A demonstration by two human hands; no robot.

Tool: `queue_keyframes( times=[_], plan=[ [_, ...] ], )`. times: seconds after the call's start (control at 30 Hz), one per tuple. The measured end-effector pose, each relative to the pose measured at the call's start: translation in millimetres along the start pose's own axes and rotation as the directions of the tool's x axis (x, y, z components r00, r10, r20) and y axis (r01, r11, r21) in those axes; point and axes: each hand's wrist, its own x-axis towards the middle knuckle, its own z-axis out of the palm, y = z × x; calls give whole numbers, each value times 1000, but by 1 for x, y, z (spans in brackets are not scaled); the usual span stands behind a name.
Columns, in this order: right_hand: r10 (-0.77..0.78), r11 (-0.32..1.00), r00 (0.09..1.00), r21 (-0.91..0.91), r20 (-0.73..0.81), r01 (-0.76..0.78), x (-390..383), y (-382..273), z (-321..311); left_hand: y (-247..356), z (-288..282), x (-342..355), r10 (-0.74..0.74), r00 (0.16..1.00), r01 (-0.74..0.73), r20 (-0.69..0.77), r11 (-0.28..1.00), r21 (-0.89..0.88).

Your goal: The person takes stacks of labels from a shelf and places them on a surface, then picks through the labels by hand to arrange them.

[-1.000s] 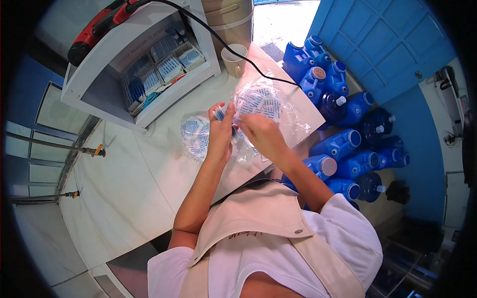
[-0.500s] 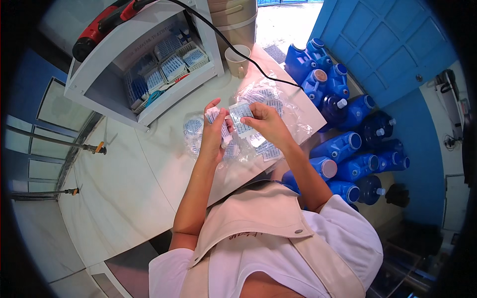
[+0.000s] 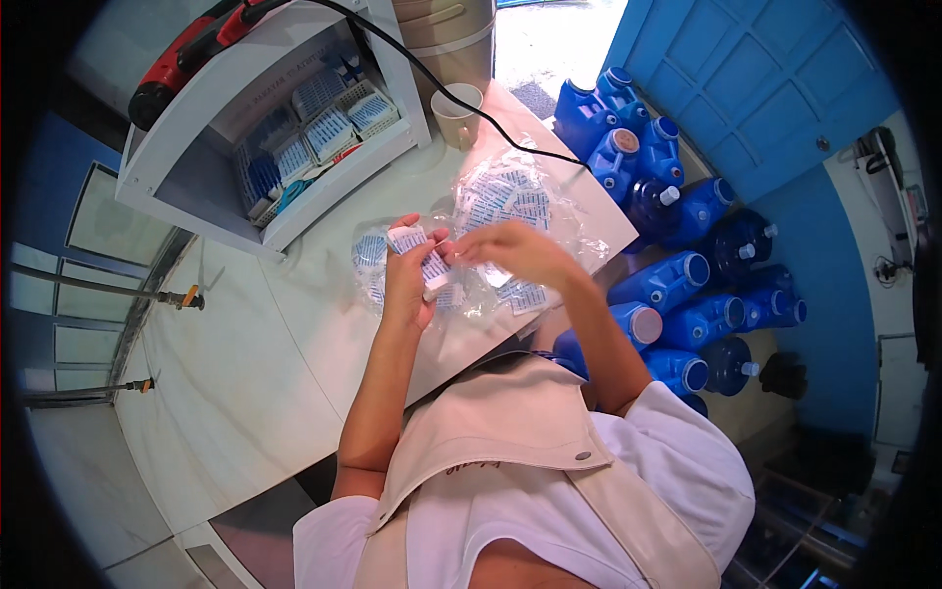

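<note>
On my remote feed the left hand [image 3: 404, 283] pinches small printed packets [image 3: 435, 273] above the counter [image 3: 245, 344], right hand [image 3: 528, 257] blurred, finger grip can't tell; a loose left pinch could spill packets beside the clear bag [image 3: 571, 224].

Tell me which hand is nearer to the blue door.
Right. The right hand is left of the door, with blue jugs in between; the left hand, holding packets, is farther left, beyond the right hand.
</note>
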Motion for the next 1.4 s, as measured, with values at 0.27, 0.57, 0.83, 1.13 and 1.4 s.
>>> queue_keyframes(
  times=[0.27, 0.57, 0.83, 1.13, 1.4],
  plan=[
    [45, 683, 937, -674, -346, -281, 12, 74, -43, -1, 10, 2, -45, 997, 49, 60, 996, -78],
    [129, 914, 905, -306, -406, -267, 6, 95, -48, -28, 28, 20, -210, 966, 215, 150, 977, -17],
    [32, 893, 881, -382, -472, -238, -7, 74, -58, -66, 26, 40, -288, 957, 286, 9, 952, 111],
    [313, 950, 878, 110, -362, -293, -17, 52, -72, -47, 41, 36, -140, 986, 133, 94, 989, 69],
    [-74, 996, 918, -82, -389, 46, -15, 50, -63, -42, 48, 31, -93, 993, 87, 72, 993, 79]
  ],
)
